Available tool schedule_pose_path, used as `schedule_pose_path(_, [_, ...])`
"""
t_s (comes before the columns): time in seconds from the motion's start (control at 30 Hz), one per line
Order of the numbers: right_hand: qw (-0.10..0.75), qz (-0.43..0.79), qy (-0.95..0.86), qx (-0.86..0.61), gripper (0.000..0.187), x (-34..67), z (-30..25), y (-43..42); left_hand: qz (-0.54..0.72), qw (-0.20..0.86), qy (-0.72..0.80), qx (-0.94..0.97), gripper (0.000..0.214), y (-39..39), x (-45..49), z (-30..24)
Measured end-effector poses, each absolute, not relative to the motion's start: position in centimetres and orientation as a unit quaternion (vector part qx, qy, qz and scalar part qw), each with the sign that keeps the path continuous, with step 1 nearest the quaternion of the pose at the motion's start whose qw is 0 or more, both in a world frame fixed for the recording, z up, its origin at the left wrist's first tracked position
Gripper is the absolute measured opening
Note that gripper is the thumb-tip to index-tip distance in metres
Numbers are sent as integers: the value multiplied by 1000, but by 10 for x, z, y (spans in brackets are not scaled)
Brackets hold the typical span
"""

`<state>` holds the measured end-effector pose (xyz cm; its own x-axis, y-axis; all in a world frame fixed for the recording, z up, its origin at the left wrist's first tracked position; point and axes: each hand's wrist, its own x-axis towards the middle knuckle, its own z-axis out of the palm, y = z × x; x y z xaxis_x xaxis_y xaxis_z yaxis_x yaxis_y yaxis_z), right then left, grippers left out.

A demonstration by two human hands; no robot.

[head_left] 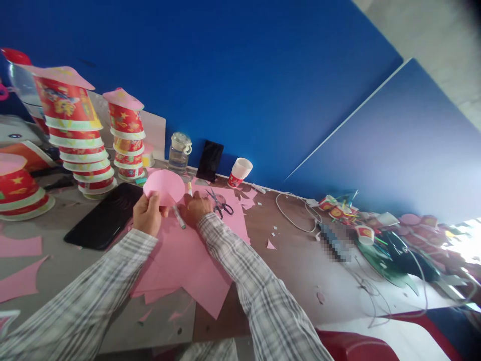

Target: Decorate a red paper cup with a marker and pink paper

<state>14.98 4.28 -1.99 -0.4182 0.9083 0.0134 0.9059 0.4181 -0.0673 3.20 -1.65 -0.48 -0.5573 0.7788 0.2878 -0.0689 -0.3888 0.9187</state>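
"Where was the pink paper disc [164,183], from your end of the feed?"

"Up at the left hand [148,215], its rim raised above the pink sheets [180,265]. That grip pinched the disc's lower edge, thumb on the near face."

"And the right hand [196,207]?"

"Low over the sheets, just beside the disc, fingers curled. I couldn't tell whether that grip was spread or pressed together, since the back of the hand covered the fingertips. A pale stick [190,188] poked out past the knuckles; whether it was held, I couldn't make out. A white marker [179,217] slanted between the hands."

"What bounded your moves?"

"The blue partition [233,85] rose along the far edge of the tabletop [285,276]. On my left, a black tablet [103,220] lay near the left hand, with two stacks of red cups [128,118] beyond it. Scissors [226,207] lay close by the right hand, on its outer side. My widest room ran rightward, from the sheets' edge to a white cable [308,231], with a few paper scraps [270,244] along it."

"What did you lose?"

"The left fingertips, behind the disc. A pixelated patch swallowed part of a grey bar [330,238], the clutter [421,228] past it was smeared, and the frame cut off a cup stack [18,193] at far left."
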Motion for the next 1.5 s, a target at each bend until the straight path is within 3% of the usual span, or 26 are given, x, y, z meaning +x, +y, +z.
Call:
schedule_pose_path(0.13, [61, 15, -845, -532, 50, 161, -14, 37, 743, 277, 471, 386, 26, -17, 33, -4])
schedule_pose_path(0.3, [33, -15, -863, -504, 34, 169, -10, 30, 741, 276, 466, 397, 27, -19, 35, -2])
schedule_pose_path(0.97, [67, -40, -866, -495, 28, 159, -29, 50, 770, 283, 438, 367, 23, -15, 31, 1])
schedule_pose_path(1.27, [87, -10, -850, -519, 48, 148, -26, 62, 779, 273, 433, 361, 22, -15, 27, 5])
schedule_pose_path(1.5, [118, 30, -871, -476, 36, 150, -11, 31, 773, 257, 450, 366, 25, -16, 26, 9])
